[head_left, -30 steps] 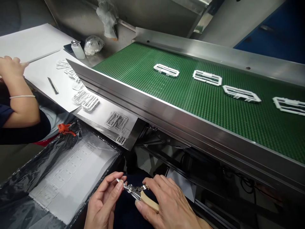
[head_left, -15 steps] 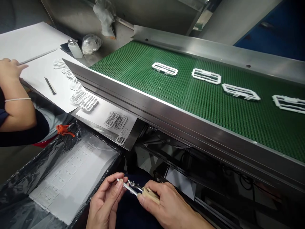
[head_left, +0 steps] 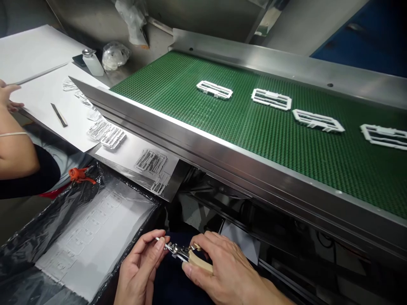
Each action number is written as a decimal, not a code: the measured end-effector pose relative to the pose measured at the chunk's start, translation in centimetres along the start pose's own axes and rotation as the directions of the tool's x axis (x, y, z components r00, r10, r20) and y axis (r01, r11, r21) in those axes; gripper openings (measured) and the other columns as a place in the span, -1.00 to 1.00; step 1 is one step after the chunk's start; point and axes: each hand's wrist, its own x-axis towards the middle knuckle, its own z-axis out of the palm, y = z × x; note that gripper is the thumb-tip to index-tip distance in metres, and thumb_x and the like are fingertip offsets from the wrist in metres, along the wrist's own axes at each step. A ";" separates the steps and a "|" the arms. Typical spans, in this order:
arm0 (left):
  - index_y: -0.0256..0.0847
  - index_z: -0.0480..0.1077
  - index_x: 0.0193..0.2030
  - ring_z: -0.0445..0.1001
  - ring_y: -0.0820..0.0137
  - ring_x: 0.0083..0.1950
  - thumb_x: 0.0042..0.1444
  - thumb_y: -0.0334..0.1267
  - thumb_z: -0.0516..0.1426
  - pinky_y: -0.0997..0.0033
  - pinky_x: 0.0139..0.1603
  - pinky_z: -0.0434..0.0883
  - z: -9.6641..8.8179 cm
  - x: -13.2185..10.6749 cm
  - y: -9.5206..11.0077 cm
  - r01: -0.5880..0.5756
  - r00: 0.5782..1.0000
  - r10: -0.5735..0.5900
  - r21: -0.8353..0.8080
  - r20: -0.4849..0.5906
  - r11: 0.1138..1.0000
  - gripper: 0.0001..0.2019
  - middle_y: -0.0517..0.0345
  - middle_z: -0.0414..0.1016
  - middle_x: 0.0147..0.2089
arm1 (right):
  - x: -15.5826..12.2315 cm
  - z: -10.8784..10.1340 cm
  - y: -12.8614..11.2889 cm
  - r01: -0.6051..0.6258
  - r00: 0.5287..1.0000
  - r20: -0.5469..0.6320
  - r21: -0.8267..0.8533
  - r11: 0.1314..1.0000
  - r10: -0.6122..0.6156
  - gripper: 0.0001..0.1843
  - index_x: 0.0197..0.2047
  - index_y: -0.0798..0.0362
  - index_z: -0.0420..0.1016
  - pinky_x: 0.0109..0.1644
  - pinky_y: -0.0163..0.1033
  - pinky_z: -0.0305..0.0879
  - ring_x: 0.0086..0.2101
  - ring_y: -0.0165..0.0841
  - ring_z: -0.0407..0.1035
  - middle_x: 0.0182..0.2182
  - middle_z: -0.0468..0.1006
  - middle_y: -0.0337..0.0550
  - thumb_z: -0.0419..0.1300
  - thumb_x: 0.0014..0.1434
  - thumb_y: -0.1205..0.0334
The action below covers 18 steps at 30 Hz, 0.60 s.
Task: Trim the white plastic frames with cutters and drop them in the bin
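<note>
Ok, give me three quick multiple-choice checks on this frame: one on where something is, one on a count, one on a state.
1. Where do the clear moulded part frames lie?
A. on the green belt
B. on the steel shelf left of the belt
C. in the right hand

2. How many white plastic frames show on the green conveyor belt?
A. two
B. four
C. six

3. What is the right hand doing?
A. gripping the beige-handled pliers
B. resting flat on the belt
C. holding a bottle

Answers:
1. B: they sit on the steel shelf below the belt's rail.
2. B: four white frames lie in a row across the belt.
3. A: its fingers wrap the beige handles, while the left hand pinches a small part at the pliers' tip.
</note>
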 end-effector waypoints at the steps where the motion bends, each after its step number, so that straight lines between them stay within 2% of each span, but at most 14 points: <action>1: -0.16 0.55 -0.23 0.47 0.26 -0.03 -0.17 -0.07 0.39 0.50 -0.09 0.46 0.1 0.0 0.0 -0.004 1.000 0.004 0.005 0.000 1.000 -0.64 0.14 0.58 -0.23 | 0.0 0.0 0.1 0.005 1.000 -0.003 -0.006 1.000 -0.005 -0.72 -0.15 -0.07 0.43 -0.14 -0.21 0.17 -0.20 -0.24 0.35 -0.25 0.46 -0.19 0.10 0.22 -0.06; 6: -0.16 0.55 -0.23 0.47 0.26 -0.03 -0.18 -0.05 0.39 0.49 -0.08 0.46 0.6 0.0 -0.1 -0.023 1.000 0.024 0.031 -0.012 0.999 -0.63 0.12 0.59 -0.25 | 0.3 0.1 0.7 0.028 0.999 -0.020 -0.055 0.998 -0.029 -0.71 -0.26 -0.04 0.40 -0.24 -0.27 0.14 -0.30 -0.31 0.36 -0.34 0.47 -0.23 0.09 0.23 -0.08; 11: -0.15 0.55 -0.25 0.48 0.26 -0.03 -0.20 -0.04 0.40 0.51 -0.06 0.47 1.2 0.0 -0.1 -0.026 0.999 0.028 0.033 -0.036 0.999 -0.63 0.15 0.59 -0.27 | 0.6 0.0 1.2 0.043 0.997 -0.056 -0.122 0.992 -0.050 -0.70 -0.38 -0.02 0.34 -0.35 -0.28 0.03 -0.42 -0.35 0.30 -0.46 0.42 -0.27 0.09 0.21 -0.07; 13: -0.15 0.55 -0.25 0.49 0.26 -0.04 -0.19 -0.05 0.39 0.49 -0.05 0.47 1.5 0.1 -0.2 -0.025 0.999 0.026 0.026 -0.034 0.999 -0.64 0.15 0.59 -0.27 | 0.8 -0.2 1.6 0.039 0.998 -0.048 -0.051 0.998 -0.042 -0.68 -0.41 -0.02 0.32 -0.38 -0.30 0.00 -0.46 -0.39 0.27 -0.50 0.39 -0.30 0.09 0.21 -0.07; 16: -0.15 0.54 -0.24 0.52 0.26 -0.06 -0.16 -0.06 0.38 0.46 -0.04 0.47 1.8 0.4 -1.0 -0.027 0.999 0.028 0.006 -0.024 1.000 -0.65 0.13 0.60 -0.26 | 1.3 -0.2 2.7 0.013 1.000 0.000 0.168 0.986 -0.013 -0.65 -0.46 0.00 0.28 -0.47 -0.33 -0.03 -0.53 -0.46 0.19 -0.57 0.32 -0.36 0.06 0.23 -0.06; 18: -0.16 0.54 -0.25 0.55 0.21 -0.08 -0.14 0.00 0.35 0.40 -0.09 0.50 1.7 0.9 -1.8 -0.053 0.998 0.055 0.052 -0.042 0.997 -0.64 0.10 0.61 -0.25 | 1.8 0.3 4.0 -0.011 1.000 -0.008 0.267 0.964 0.014 -0.63 -0.46 0.01 0.28 -0.47 -0.35 0.03 -0.52 -0.46 0.21 -0.56 0.33 -0.35 0.02 0.26 -0.06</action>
